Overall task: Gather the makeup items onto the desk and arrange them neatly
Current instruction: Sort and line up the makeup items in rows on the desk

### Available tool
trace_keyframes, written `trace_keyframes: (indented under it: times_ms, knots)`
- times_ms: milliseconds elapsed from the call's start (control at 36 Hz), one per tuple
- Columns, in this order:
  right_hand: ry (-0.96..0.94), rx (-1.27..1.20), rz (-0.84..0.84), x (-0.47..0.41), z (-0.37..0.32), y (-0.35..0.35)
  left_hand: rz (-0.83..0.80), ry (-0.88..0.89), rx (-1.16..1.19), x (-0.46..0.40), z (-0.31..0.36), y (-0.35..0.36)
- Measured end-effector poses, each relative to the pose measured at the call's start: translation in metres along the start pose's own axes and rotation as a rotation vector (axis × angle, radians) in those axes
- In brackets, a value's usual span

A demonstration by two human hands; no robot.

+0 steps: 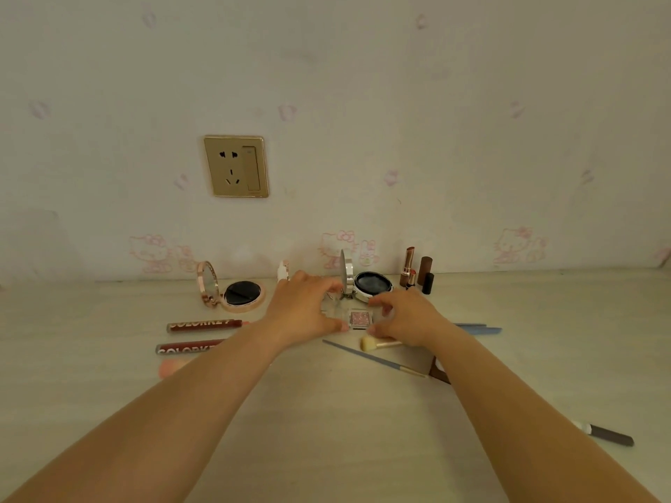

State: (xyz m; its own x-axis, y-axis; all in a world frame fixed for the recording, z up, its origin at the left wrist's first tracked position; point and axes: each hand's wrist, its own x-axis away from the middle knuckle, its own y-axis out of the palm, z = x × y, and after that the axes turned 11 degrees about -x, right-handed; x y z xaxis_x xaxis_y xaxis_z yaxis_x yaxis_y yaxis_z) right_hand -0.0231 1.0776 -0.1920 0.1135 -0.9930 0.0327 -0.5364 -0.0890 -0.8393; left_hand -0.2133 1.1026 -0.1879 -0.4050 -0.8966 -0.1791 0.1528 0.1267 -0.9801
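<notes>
Seen from the head camera, both arms reach forward over a pale wooden desk towards the wall. The left hand and the right hand meet around a small clear case with a pink glitter pan, which sits on the desk between them; the left thumb and fingers curl round its left side and the right fingertips pinch its right edge, so both hands grip the same case. Just beyond the hands stands an open silver compact, its lid upright and its dark round puff facing up. Further left, an open rose-gold compact lies with its mirror lid tilted up. To the right of the silver compact, near the wall, an uncapped lipstick stands beside two dark caps. Left of the left forearm lie two dark red lip gloss tubes, one nearer than the other, and nearer still a pink sponge is partly hidden by the arm. Below the right hand a small pale-bristled brush touches the wrist area, and a long thin blue-handled brush lies slantwise nearer. A blue stick pokes out to the right of the right wrist. At the near right a dark-handled tool lies well apart from the rest. A gold wall socket is mounted above the desk.
</notes>
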Motion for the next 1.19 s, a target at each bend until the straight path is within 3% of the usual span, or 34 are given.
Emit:
trace_keyframes:
  times_ms: [167, 250, 472, 667, 972, 1194]
  knots:
    - [-0.089, -0.16, 0.425, 0.036, 0.002, -0.017, 0.25, 0.013, 0.063, 0.012, 0.014, -0.008]
    - [-0.042, -0.176, 0.52, 0.064, 0.012, -0.022, 0.322, 0.081, 0.11, 0.025, 0.036, -0.005]
    - [0.19, -0.007, 0.477, 0.127, 0.044, -0.013, 0.102, 0.234, 0.019, 0.054, 0.104, 0.011]
    - [0.322, 0.223, 0.35, 0.14, 0.048, -0.008, 0.036, 0.099, -0.037, 0.053, 0.134, 0.027]
    - [0.329, 0.054, 0.353, 0.141, 0.05, -0.005, -0.018, -0.111, -0.01, 0.037, 0.166, 0.032]
    - [0.343, -0.089, 0.367, 0.144, 0.05, -0.007, -0.141, -0.158, 0.118, 0.028, 0.172, 0.03]
